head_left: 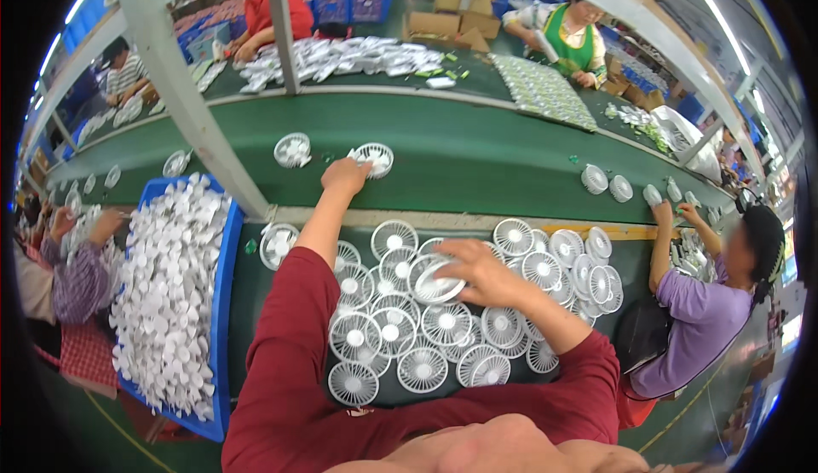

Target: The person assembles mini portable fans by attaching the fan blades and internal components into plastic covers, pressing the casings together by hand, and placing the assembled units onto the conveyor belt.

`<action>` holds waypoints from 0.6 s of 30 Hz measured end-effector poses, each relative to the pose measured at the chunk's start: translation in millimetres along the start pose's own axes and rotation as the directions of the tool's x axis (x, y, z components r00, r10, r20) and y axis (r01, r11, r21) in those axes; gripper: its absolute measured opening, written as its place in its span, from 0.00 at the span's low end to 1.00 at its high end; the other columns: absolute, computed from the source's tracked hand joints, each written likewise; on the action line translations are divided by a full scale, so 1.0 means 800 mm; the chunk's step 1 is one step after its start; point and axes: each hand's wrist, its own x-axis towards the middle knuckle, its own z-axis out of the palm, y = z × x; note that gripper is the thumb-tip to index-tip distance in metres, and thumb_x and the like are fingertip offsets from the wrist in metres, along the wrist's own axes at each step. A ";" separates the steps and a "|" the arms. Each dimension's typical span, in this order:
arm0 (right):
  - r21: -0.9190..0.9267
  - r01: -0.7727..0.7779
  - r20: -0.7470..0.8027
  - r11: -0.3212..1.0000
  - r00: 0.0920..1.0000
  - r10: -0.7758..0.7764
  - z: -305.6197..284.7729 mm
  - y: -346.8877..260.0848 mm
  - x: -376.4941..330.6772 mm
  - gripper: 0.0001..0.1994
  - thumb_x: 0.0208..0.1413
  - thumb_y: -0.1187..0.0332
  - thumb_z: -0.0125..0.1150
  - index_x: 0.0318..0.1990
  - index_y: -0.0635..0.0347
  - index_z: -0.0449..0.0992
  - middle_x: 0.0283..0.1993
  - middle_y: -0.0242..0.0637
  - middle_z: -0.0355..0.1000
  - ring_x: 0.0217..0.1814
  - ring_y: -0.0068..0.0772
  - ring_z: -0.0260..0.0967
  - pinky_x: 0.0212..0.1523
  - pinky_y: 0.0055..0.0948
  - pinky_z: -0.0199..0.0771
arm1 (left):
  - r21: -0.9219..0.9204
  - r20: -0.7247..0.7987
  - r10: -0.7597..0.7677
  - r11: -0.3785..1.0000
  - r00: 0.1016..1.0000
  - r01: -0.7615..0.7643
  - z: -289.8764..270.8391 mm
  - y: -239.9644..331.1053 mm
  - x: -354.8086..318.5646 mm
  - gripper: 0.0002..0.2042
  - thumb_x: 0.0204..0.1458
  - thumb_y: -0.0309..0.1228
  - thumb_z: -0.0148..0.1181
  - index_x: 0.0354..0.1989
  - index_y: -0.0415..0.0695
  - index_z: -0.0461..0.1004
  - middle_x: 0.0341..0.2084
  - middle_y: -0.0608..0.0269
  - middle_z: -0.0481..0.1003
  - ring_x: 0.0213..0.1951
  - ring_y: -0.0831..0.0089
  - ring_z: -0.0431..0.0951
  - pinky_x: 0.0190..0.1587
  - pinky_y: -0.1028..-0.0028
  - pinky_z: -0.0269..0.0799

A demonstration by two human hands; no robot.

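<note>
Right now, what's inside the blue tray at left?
Blue tray: heaped white bladed parts. The heap hides the tray's floor, so whatever lies underneath can't be seen.

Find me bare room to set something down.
Mostly bare: the green conveyor belt between the round white plastic grille at your left hand and the two round white pieces farther right. Crowded: the white grille pile around your right hand.

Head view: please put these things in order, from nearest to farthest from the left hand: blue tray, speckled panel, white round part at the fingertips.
1. White round part: at the left hand's fingertips, on the green belt.
2. Blue tray: to the hand's left, on the person's side.
3. Speckled panel: to the right, beyond the belt.
</note>
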 end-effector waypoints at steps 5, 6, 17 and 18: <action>0.551 -0.174 -0.113 0.816 0.953 0.280 -0.010 0.007 0.017 0.18 0.53 0.63 0.66 0.47 0.64 0.76 0.52 0.44 0.73 0.54 0.44 0.70 0.54 0.39 0.70 | 0.001 -0.111 -0.016 1.000 0.994 0.017 0.012 0.002 0.022 0.14 0.55 0.36 0.53 0.44 0.42 0.76 0.42 0.48 0.79 0.46 0.50 0.79 0.46 0.56 0.76; 0.502 -0.157 -0.143 0.850 0.955 0.260 -0.012 0.024 0.022 0.18 0.55 0.64 0.65 0.49 0.66 0.75 0.46 0.42 0.75 0.45 0.35 0.74 0.46 0.33 0.76 | -0.014 -0.139 -0.014 1.000 0.990 0.012 0.016 0.012 0.015 0.12 0.54 0.33 0.54 0.44 0.41 0.74 0.40 0.48 0.79 0.45 0.49 0.79 0.46 0.56 0.76; 0.887 -0.154 -0.058 0.435 0.898 0.435 0.016 0.041 0.138 0.18 0.59 0.63 0.62 0.52 0.65 0.73 0.43 0.36 0.76 0.39 0.23 0.74 0.32 0.23 0.80 | -0.103 -0.183 0.402 0.900 0.897 -0.424 0.022 0.023 -0.071 0.12 0.52 0.41 0.57 0.39 0.48 0.74 0.41 0.53 0.75 0.48 0.54 0.76 0.46 0.58 0.73; 0.880 -0.130 -0.060 0.457 0.923 0.379 0.030 0.019 0.162 0.17 0.59 0.63 0.62 0.51 0.64 0.73 0.42 0.35 0.76 0.39 0.22 0.74 0.31 0.23 0.79 | -0.102 -0.211 0.389 0.904 0.897 -0.416 0.042 -0.025 -0.042 0.12 0.51 0.39 0.58 0.39 0.46 0.72 0.39 0.50 0.75 0.45 0.52 0.77 0.45 0.57 0.74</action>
